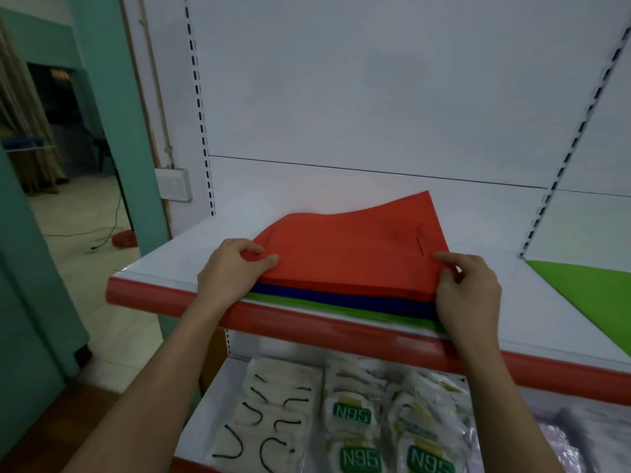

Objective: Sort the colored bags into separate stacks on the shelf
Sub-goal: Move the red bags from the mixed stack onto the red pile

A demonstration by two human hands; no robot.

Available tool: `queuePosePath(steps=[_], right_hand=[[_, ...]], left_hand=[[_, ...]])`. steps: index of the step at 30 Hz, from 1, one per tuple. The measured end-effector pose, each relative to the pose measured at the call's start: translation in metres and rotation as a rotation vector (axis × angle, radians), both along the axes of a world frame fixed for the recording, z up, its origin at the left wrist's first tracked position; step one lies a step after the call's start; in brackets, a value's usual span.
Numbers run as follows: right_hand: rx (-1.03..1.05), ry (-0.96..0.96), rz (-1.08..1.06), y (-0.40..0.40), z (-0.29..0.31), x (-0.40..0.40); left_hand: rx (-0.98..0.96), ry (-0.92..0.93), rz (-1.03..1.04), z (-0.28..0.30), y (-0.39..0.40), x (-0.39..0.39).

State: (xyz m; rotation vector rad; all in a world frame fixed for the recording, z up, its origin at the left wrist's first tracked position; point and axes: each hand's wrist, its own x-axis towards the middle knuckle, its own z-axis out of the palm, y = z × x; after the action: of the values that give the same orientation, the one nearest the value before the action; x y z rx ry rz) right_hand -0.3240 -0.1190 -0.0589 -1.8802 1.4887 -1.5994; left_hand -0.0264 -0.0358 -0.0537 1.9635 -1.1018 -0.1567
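Note:
A stack of flat bags lies on the white shelf (191, 249) near its red front edge. The top red bag (351, 247) is lifted, its far edge curling up off the pile. Beneath it show the front edges of a blue bag (341, 297) and a green bag (324, 307). My left hand (232, 271) pinches the red bag's near left corner. My right hand (467, 288) pinches its near right corner. A separate green bag (594, 291) lies flat on the shelf at the far right.
The shelf has a white back panel (358, 97) with slotted uprights. The lower shelf holds packets of N95 masks (351, 414) and white masks with black loops. A teal door frame (112, 131) stands to the left.

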Motion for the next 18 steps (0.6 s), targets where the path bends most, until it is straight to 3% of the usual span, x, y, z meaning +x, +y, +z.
queuePosePath(steps=[4, 7, 10, 13, 18], right_hand=[[-0.066, -0.012, 0.007, 0.001, 0.002, 0.000], [-0.070, -0.071, 0.028, 0.006, 0.013, 0.000], [-0.045, -0.165, 0.042, 0.016, 0.034, 0.000], [0.029, -0.279, 0.079, 0.022, 0.053, -0.006], [0.115, -0.311, 0.012, 0.043, 0.065, -0.033]], left_hand=[[-0.133, 0.069, -0.022, 0.005, 0.000, 0.004], [-0.143, -0.008, 0.032, 0.018, 0.005, -0.001], [-0.351, 0.202, -0.144, 0.038, 0.005, 0.000], [-0.396, 0.423, -0.312, 0.053, 0.001, -0.005], [-0.400, 0.484, -0.540, 0.060, -0.020, -0.025]])
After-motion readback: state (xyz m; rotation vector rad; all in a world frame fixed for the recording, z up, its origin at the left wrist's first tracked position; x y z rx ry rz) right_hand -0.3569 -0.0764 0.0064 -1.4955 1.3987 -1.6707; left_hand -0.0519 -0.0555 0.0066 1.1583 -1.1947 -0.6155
